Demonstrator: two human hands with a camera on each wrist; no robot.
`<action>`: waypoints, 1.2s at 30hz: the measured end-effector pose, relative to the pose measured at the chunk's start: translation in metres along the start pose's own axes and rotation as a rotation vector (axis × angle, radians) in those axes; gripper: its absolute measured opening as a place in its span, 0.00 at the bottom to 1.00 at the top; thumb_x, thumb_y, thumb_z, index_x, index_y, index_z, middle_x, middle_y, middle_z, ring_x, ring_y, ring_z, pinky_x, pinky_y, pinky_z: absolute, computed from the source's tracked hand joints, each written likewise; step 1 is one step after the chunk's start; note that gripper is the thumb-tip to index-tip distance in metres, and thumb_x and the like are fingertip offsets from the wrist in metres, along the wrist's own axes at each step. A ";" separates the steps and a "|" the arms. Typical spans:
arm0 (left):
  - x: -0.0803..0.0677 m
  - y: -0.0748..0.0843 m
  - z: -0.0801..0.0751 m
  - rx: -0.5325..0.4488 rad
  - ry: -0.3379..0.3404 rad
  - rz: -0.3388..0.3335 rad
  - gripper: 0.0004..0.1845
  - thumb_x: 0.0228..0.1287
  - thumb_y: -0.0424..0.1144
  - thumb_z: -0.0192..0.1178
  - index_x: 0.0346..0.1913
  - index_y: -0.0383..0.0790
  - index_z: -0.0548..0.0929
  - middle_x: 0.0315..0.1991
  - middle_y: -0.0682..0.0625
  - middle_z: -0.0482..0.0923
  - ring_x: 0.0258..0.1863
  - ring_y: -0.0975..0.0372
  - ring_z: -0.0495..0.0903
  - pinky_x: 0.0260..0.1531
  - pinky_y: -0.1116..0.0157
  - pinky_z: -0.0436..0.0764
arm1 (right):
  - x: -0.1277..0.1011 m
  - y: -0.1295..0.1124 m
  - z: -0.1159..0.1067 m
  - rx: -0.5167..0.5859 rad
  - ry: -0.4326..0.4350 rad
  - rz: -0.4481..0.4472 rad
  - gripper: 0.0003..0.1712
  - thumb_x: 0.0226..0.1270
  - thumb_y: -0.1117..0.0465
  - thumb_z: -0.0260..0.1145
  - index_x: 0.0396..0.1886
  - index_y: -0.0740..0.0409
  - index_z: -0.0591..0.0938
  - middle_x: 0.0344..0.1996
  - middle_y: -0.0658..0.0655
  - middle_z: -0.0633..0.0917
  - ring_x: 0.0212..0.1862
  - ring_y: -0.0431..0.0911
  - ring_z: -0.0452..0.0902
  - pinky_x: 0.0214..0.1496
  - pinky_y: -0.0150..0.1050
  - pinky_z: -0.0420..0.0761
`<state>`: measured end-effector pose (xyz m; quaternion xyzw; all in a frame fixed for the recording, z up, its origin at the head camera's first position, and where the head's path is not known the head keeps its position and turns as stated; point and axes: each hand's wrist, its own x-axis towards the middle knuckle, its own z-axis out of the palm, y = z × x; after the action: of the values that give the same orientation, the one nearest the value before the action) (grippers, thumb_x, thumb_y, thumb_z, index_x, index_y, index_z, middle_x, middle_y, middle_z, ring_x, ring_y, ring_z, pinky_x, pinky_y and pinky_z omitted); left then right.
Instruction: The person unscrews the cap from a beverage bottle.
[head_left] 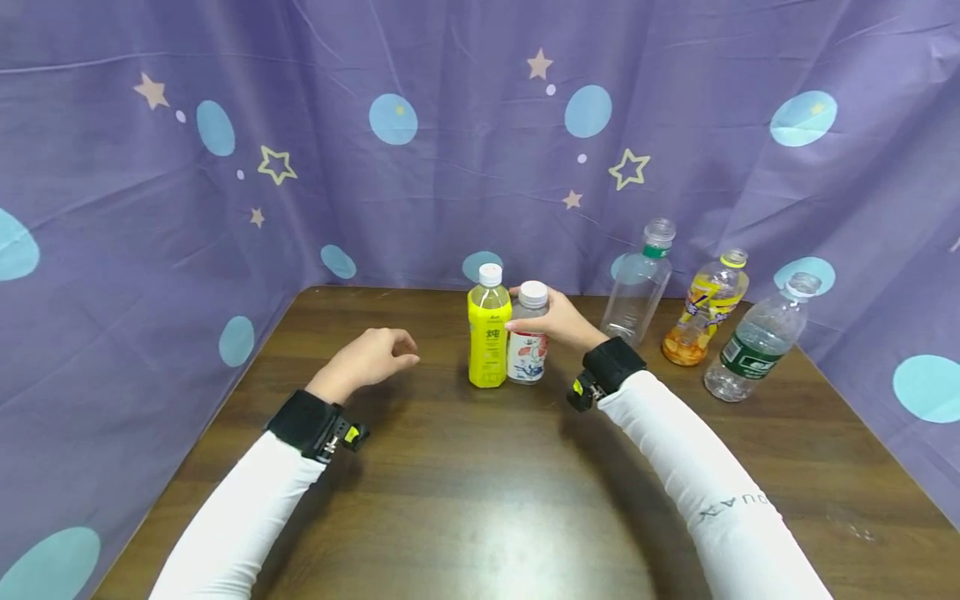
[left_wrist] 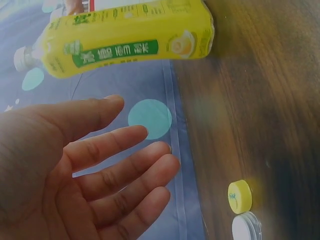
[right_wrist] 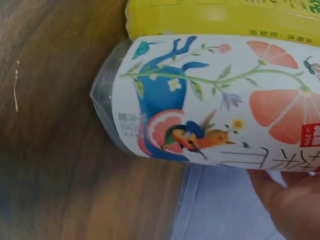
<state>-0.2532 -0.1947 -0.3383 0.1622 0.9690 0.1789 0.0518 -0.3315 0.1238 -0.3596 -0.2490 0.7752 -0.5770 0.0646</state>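
Observation:
A small bottle with a white cap and a white flowered label stands on the brown table. It touches a yellow bottle on its left. My right hand grips the white-labelled bottle round its upper part, and a finger shows against the label in the right wrist view. My left hand hovers left of the yellow bottle, its fingers relaxed, holding nothing.
Three clear plastic bottles stand at the right rear: an empty one with a green ring, one with orange contents and one with a green label. A purple starred curtain closes in the table's back and sides.

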 end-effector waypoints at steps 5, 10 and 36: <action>0.001 0.000 0.000 0.006 0.011 0.007 0.15 0.67 0.45 0.59 0.50 0.39 0.82 0.44 0.44 0.84 0.44 0.54 0.82 0.46 0.54 0.79 | 0.002 0.003 0.005 0.013 0.027 0.001 0.30 0.55 0.64 0.73 0.58 0.63 0.75 0.48 0.63 0.82 0.43 0.47 0.81 0.46 0.41 0.82; -0.001 -0.001 -0.002 0.008 0.012 0.011 0.16 0.67 0.45 0.59 0.51 0.38 0.82 0.46 0.43 0.84 0.46 0.52 0.82 0.47 0.52 0.79 | 0.005 0.002 0.007 -0.012 0.048 -0.027 0.29 0.55 0.64 0.73 0.57 0.63 0.76 0.48 0.64 0.82 0.44 0.48 0.81 0.45 0.41 0.82; 0.010 0.006 0.005 -0.001 -0.007 0.046 0.17 0.66 0.44 0.60 0.51 0.36 0.81 0.44 0.44 0.84 0.42 0.55 0.82 0.46 0.54 0.79 | -0.012 -0.026 0.012 -0.065 0.083 -0.007 0.27 0.56 0.67 0.71 0.55 0.70 0.75 0.48 0.68 0.82 0.42 0.46 0.80 0.44 0.38 0.80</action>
<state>-0.2604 -0.1843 -0.3409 0.1852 0.9648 0.1797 0.0512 -0.3081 0.1136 -0.3418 -0.2294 0.7946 -0.5616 0.0221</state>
